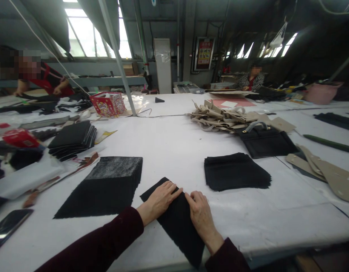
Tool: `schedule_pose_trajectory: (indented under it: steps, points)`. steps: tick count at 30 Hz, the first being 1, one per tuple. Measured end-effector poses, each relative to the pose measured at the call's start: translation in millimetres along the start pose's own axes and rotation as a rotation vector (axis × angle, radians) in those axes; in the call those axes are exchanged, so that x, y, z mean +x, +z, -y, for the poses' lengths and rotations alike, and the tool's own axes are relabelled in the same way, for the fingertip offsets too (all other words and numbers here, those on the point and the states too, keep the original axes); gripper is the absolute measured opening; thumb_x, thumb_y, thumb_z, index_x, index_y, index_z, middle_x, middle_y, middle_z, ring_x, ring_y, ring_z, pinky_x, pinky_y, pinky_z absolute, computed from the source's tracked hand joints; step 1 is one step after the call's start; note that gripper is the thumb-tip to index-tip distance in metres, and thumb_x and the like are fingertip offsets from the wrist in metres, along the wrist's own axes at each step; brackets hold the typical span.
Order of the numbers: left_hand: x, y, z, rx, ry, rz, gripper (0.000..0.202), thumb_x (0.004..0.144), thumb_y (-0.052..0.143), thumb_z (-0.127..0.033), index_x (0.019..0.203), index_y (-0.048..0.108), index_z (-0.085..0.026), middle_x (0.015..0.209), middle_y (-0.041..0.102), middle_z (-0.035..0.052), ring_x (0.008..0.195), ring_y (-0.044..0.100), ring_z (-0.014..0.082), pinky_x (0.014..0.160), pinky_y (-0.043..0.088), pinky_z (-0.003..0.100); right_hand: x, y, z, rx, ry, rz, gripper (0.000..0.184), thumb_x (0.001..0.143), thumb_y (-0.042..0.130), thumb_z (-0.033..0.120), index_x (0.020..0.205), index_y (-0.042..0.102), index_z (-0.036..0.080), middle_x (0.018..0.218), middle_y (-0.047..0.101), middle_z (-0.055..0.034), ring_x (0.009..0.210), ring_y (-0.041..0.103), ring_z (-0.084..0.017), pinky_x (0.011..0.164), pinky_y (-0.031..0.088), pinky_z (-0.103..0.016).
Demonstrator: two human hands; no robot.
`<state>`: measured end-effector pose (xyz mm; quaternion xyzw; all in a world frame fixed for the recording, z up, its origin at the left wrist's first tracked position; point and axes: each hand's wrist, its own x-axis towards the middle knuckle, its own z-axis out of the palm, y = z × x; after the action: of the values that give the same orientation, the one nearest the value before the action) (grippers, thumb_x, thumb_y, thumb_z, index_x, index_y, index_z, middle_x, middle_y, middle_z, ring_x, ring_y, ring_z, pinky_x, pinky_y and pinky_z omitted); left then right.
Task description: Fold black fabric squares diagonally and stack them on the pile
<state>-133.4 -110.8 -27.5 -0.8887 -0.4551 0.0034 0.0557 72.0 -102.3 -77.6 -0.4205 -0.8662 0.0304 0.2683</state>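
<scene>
A folded black fabric piece (180, 223) lies slantwise on the white table in front of me. My left hand (162, 198) rests on its upper part, fingers stretched out flat over the cloth. At the right edge of the same piece is my right hand (202, 215), its fingers curled and its thumb on the edge near my left fingertips. The undersides of the right fingers are hidden. To the left lies a stack of black fabric pieces (103, 192) with a grey fuzzy strip along the top. Another black stack (236, 172) lies to the right.
Beyond the right stack are a black bag panel with a handle (267, 141), a heap of beige strips (219, 117) and beige pieces (329, 173). A phone (10, 226), dark folded pieces (74, 139) and a red box (108, 104) are leftward. A pole (117, 56) rises behind. Two people work farther off.
</scene>
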Motion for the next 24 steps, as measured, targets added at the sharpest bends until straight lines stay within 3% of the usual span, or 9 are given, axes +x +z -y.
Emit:
schedule_pose_trajectory:
  steps: [6,13,18,24]
  points:
    - [2.6,-0.1,-4.3,-0.071,0.035,-0.013,0.05,0.089,0.045,-0.006,0.138,0.041,-0.014,0.124,0.054,0.011,0.117,0.05,0.0226,0.105,0.037,0.035,-6.4,-10.0,-1.8,-0.004,0.007,0.021,0.027,0.095,0.044,0.009,0.113,0.061,0.017,0.089,0.053,-0.0063,0.085,0.046,-0.021,0.077,0.037,-0.034]
    - [5.0,3.5,-11.4,-0.086,0.013,0.028,0.057,0.091,0.043,-0.007,0.145,0.034,-0.024,0.121,0.055,0.0086,0.112,0.052,0.0222,0.102,0.04,0.039,-16.4,-15.1,-8.7,-0.003,0.011,0.023,0.026,0.095,0.044,0.01,0.113,0.061,0.018,0.089,0.053,-0.0063,0.085,0.045,-0.021,0.076,0.037,-0.033]
    - [7.0,-2.2,-13.4,-0.108,0.061,0.029,0.055,0.09,0.043,-0.006,0.142,0.038,-0.022,0.125,0.053,0.0084,0.116,0.049,0.0224,0.105,0.037,0.039,-22.5,-15.6,-14.4,-0.001,0.019,0.043,0.026,0.095,0.044,0.01,0.112,0.062,0.018,0.089,0.053,-0.0061,0.086,0.045,-0.021,0.075,0.036,-0.034]
    - [12.6,-5.0,-18.8,-0.098,0.055,0.087,0.059,0.091,0.041,-0.005,0.146,0.033,-0.024,0.116,0.056,0.0064,0.107,0.053,0.0212,0.098,0.042,0.035,-27.7,-23.8,-19.9,0.032,0.007,0.061,0.027,0.094,0.046,0.009,0.114,0.061,0.017,0.092,0.054,-0.0064,0.088,0.045,-0.02,0.079,0.036,-0.034]
